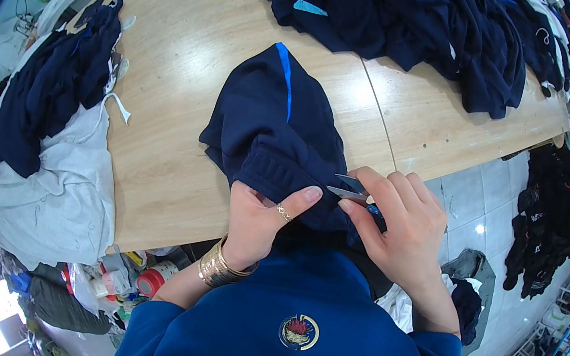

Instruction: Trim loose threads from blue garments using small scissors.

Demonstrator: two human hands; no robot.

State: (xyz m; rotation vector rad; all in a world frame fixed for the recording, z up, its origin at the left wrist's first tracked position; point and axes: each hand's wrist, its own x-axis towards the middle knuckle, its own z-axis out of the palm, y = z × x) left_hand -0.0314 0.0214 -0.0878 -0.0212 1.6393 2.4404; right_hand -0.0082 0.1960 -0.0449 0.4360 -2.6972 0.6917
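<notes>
Some trimming, seemingly: left hand's [256,226] fingers pinch a navy ribbed-fabric cuff [272,175], right hand's [404,213] grip silver metal snips [358,198] (blades [343,193] parted); next cut likely needs that cuff taut

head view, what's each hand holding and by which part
The left hand holds the navy garment by its gathered band, thumb on top, other fingers hidden. The right hand holds the snips by the handle end, blades apart.

The short-sleeved blue top [243,318] bears a round red-and-gold emblem [298,332]; there's a gold-coloured ring [284,212] and broad gold-coloured bracelet [216,267].
</notes>
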